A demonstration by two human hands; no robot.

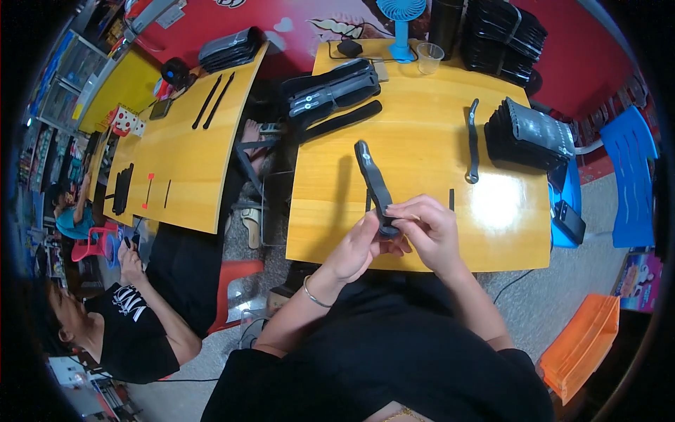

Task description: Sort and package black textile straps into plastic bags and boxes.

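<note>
Over the near edge of the yellow table [415, 158], I hold a flat black strap [375, 176] with a small white mark at its raised far end. My left hand [354, 252], with a bangle on the wrist, is closed around the strap's near end from the left. My right hand [432, 232] pinches that same end from the right; the exact contact is partly hidden by fingers. A thin black strip [451, 199] lies just beyond my right hand. Farther right on the table rests another black strap [472, 144], with a similar mark.
Banded black straps [334, 91] lie at the far left, a stack of black pouches [538, 130] at the right. A blue fan [401, 32] and clear cup [429, 59] stand behind. An orange crate [580, 344] is lower right. A co-worker [119, 323] sits at the left table [186, 151].
</note>
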